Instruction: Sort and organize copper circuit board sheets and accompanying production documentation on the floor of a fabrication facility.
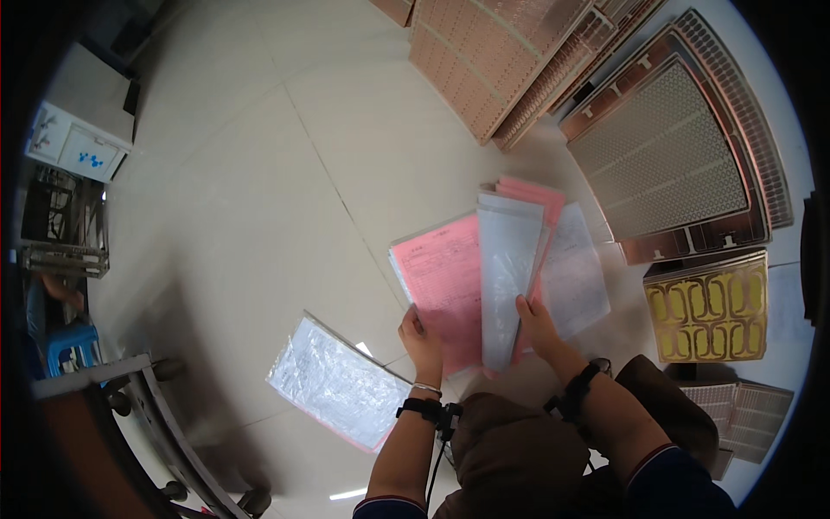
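Note:
A pink printed form (pixel 441 272) is spread in front of me, with a pale layer peeking out behind its left edge. My left hand (pixel 421 344) is closed on the form's lower left edge, fingers curled. Across the form's right side lies a glossy pale plastic sleeve (pixel 510 251), turned over at an angle, with more pink sheets (pixel 546 201) behind it. My right hand (pixel 538 327) pinches the sleeve's right edge between thumb and fingers. To the right, partly covered, is a whitish sheet (pixel 577 268) on the floor.
A crinkled, plastic-covered stack (pixel 341 376) lies on the tiled floor (pixel 233 199) at left. Copper-coloured patterned panels (pixel 484 60) and a framed panel (pixel 666 156) lean at right, near a yellow-patterned panel (pixel 709 307). A wheeled cart (pixel 160 415) stands lower left, beyond it a blue stool (pixel 73 346).

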Available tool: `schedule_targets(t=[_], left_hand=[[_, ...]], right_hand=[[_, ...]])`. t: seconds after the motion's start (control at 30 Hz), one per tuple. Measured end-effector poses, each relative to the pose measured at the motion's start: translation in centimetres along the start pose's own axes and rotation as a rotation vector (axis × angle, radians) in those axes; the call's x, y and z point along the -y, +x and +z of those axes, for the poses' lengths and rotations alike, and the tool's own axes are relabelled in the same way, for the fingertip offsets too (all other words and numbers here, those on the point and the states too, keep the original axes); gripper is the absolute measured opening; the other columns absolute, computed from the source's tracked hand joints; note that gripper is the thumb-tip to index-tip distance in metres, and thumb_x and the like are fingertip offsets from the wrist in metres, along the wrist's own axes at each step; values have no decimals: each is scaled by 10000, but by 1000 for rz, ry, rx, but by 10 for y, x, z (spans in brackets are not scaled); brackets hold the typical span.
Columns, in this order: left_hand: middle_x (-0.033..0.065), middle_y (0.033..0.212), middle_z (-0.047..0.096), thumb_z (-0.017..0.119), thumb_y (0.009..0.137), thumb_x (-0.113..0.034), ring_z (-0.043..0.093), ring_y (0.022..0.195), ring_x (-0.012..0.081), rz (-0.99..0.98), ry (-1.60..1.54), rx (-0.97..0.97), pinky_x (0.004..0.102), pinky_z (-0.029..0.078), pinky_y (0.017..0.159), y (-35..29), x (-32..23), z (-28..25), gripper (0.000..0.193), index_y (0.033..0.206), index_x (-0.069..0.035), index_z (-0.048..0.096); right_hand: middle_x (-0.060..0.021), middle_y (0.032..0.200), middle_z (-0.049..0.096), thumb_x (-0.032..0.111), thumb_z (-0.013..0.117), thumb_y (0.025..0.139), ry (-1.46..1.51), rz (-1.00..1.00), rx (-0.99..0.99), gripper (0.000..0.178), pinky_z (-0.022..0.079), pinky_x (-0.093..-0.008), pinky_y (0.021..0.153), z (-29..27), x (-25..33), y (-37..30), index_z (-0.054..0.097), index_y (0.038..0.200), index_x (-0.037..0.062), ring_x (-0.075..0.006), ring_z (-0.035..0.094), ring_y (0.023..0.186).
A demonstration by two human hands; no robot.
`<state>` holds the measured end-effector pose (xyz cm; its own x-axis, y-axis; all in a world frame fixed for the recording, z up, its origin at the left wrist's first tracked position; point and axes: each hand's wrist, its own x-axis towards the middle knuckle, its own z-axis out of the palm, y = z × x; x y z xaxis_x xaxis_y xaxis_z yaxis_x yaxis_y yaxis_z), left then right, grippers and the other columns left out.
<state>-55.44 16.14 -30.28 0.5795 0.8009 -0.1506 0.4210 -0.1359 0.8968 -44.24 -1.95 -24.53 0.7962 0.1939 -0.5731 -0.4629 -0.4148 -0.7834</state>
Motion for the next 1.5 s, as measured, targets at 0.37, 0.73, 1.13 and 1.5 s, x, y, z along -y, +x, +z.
schedule_targets(t=[0.37,0.73,1.13,1.5], left_hand=[[223,1182,406,572,737,-23,445,1025,347,243,265,217,400,388,866,-28,-82,5,592,1296,-20,380],[272,1314,333,484,854,-162,335,1210,406,290,118,207,448,275,1009,-25,-50,6,513,1295,52,335],[116,1159,450,491,847,-55,487,982,188,152,27,222,283,444,771,-16,-25,13,430,1272,-48,426],[46,828,511,537,829,-81,490,738,122,-186,-367,322,245,426,633,-20,-39,30,363,1182,-6,497]], right_hand=[[-92,969,576,335,449,924,-71,26,45,445,401,-276,823,3,9,-4,502,1119,-62,-151,507,917],[-119,887,593,231,574,842,-449,-353,266,281,496,-370,692,19,-10,-3,543,1042,36,-225,579,827],[-150,1151,524,208,594,798,-442,-361,230,476,477,-373,775,18,-21,-18,453,1228,61,-284,591,890],[-232,1199,430,158,645,718,-729,-639,-22,583,437,-426,853,36,-40,-18,417,1226,-15,-377,489,1033]])
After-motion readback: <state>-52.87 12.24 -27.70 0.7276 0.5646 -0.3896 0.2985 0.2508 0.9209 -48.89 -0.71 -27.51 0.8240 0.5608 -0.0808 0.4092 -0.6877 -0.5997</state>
